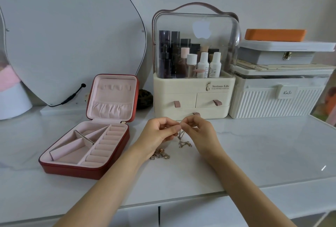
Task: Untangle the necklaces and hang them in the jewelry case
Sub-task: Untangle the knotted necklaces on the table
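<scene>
Our left hand (160, 132) and right hand (201, 130) pinch a thin gold tangled necklace chain (182, 140) above the white marble worktop (254, 145); the open red jewelry case (87, 145) sits at nine o'clock.

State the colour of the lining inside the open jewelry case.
Pale pink lining, inside the red jewelry case; shown in the head view.

Two hands, the left (160, 132) and the right (201, 132), were at the middle of the frame. One open red jewelry case (87, 168) sat at lower left. Two clumps of necklaces lay near the hands: one (184, 143) between them, one (161, 155) lower left. One cosmetics organizer (192, 97) stood at upper centre, showing three drawer pulls. One mirror (72, 36) leaned at upper left. One ribbed white box (272, 103) stood at right.
</scene>
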